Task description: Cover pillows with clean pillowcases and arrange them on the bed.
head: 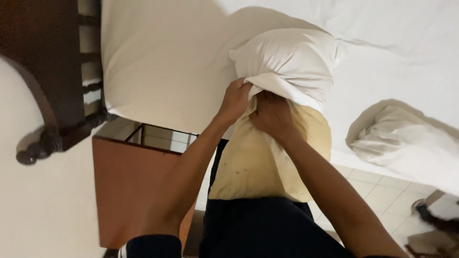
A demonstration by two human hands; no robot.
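A yellowish pillow point(260, 162) stands on end against my lap, its upper half inside a white pillowcase point(287, 62). My left hand point(234, 100) grips the bunched edge of the pillowcase on the left side. My right hand point(272, 114) is closed on the pillowcase edge right beside it, at the pillow's middle. The two hands touch each other. The bare lower half of the pillow shows small stains.
A bed with a white sheet point(167, 62) lies ahead. A crumpled white cloth point(406, 138) rests on its right part. A dark wooden headboard point(48, 71) stands at left, a brown bedside table point(129, 186) below it. Tiled floor point(377, 191) shows at right.
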